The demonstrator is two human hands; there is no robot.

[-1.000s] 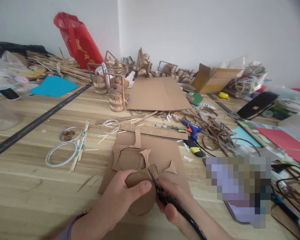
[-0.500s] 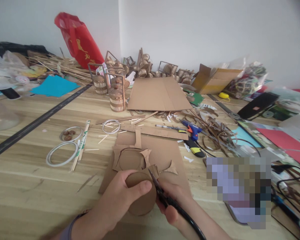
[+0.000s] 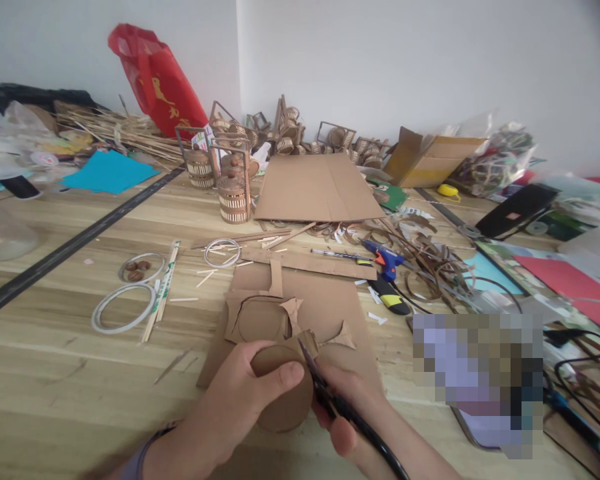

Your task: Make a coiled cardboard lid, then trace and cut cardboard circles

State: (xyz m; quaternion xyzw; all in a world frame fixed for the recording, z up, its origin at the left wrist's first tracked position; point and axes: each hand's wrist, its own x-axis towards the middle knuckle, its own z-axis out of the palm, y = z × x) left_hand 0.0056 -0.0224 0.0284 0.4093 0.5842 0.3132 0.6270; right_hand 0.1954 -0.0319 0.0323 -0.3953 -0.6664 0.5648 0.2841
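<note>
My left hand [image 3: 233,407] pinches a round brown cardboard disc [image 3: 286,400], thumb on top, near the table's front edge. My right hand [image 3: 350,413] is closed round the black handles of scissors [image 3: 325,387]. The scissor blades meet the disc's upper right edge, where a scrap of cardboard still hangs on. Just beyond lies a cardboard sheet [image 3: 325,313] with a cut-out circle outline [image 3: 261,319] and small offcuts on it.
A blue glue gun [image 3: 385,259], a pen and curled cardboard strips lie right of centre. Tape rings [image 3: 123,307] and sticks lie left. A large cardboard sheet [image 3: 317,187], small woven baskets [image 3: 233,197], a red bag [image 3: 157,77] and a box stand farther back. A blurred patch covers the right foreground.
Almost nothing differs. The scissors have shifted very slightly along the disc's edge; both hands keep their grip.
</note>
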